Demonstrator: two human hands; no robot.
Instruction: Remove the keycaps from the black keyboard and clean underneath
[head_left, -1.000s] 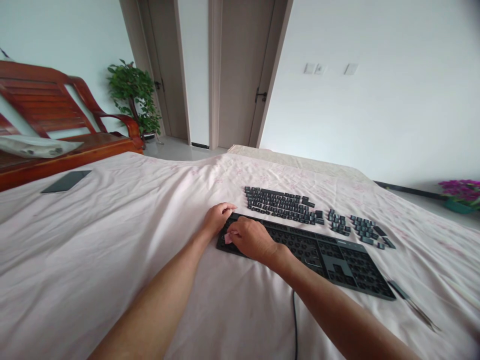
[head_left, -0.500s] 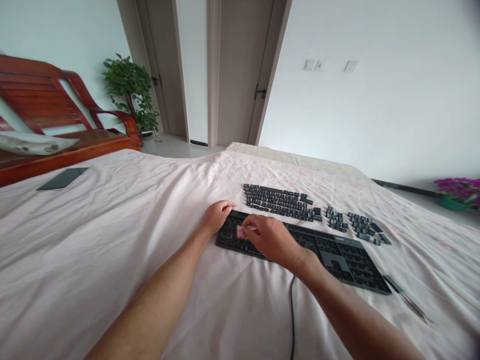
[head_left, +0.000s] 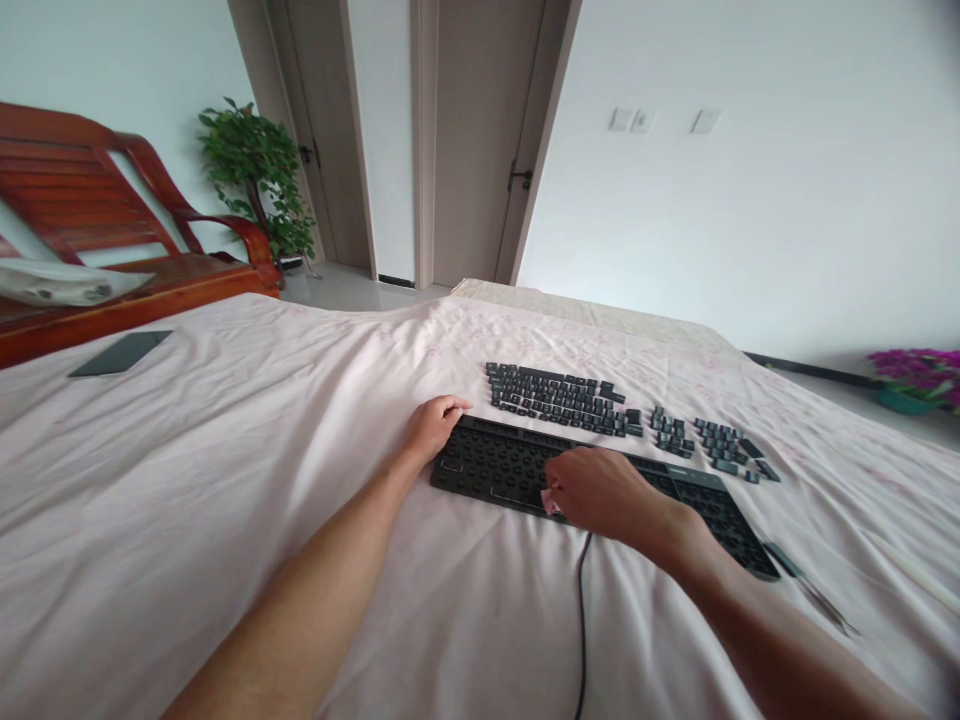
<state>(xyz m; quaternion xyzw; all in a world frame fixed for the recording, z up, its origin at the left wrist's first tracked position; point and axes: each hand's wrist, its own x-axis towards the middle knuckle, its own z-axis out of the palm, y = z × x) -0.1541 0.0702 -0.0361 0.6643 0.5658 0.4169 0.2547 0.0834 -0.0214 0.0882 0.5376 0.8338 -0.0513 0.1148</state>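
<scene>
A black keyboard with its keycaps off lies on the bed, its bare switches showing. My left hand grips it at the far left corner, thumb and fingers closed over the edge. My right hand is closed over the middle of the keyboard, pinching a small folded pink cloth against the near edge. The rest of the cloth is hidden by the fingers. Behind the keyboard, the loose black keycaps lie in rows, with further groups of keycaps to the right.
A cable runs from the keyboard toward me. Tweezers lie by its right end. A dark flat device rests at the left on the pink sheet. Beyond are a wooden bench and a potted plant.
My right hand has moved right and toward me along the keyboard with the pink cloth, baring switches on the left. My left hand stays at the corner.
</scene>
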